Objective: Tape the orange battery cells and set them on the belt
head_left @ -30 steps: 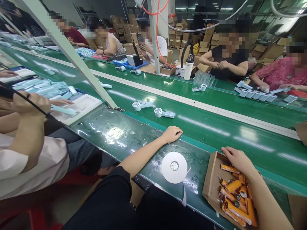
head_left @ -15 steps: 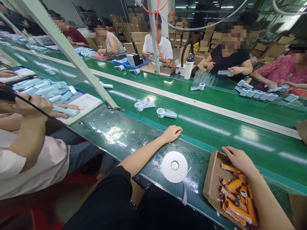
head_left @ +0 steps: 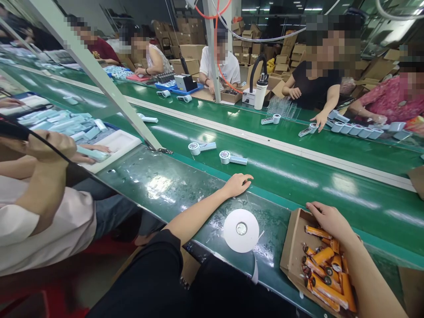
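Observation:
My left hand rests on the near edge of the green belt, fingers a little apart and holding nothing. Just beyond it on the belt lie two light-blue handheld fans with round white heads. A white roll of tape lies flat on the table nearer to me, a loose strip hanging over the edge. My right hand lies over the far rim of a cardboard box, thumb apart from the fingers, with nothing visible in it. Inside the box are several orange cylindrical cells with dark round ends.
A slanted metal post stands at the left. Beside me a person works over a white tray near many light-blue parts. Across the green belt, people sit with fans, and one person's hand touches a fan. A white bottle stands there.
The two fans near my left hand have shifted slightly right along the belt. Across it, a person has reached forward and placed a hand on a fan. My hands have hardly moved.

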### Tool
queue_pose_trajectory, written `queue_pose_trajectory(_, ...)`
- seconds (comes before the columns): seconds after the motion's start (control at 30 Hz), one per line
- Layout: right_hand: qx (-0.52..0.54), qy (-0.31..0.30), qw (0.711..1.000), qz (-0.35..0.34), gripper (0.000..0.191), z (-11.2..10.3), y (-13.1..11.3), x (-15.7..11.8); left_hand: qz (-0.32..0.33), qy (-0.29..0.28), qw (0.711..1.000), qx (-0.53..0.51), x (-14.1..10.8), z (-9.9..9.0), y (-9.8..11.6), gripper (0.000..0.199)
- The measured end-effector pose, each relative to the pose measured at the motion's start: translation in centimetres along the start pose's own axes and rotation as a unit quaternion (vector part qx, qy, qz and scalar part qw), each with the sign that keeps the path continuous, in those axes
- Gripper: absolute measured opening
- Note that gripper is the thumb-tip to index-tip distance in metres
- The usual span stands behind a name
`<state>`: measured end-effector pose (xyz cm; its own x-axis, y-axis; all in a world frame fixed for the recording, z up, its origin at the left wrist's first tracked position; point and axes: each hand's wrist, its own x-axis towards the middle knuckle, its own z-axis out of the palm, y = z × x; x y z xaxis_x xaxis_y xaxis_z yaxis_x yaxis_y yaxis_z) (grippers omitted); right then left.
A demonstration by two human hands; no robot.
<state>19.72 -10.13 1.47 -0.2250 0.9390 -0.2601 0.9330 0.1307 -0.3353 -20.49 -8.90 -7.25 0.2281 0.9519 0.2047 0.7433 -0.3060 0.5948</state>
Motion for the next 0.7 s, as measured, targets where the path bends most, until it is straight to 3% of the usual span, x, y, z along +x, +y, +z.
queue_pose_trajectory(0.7,0.001,0.011,1.000,-0.001,0.053,0.42,0.54,0.17,0.007,0.007,1.000,-0.004,-0.13,-0.34,0.29,0.025)
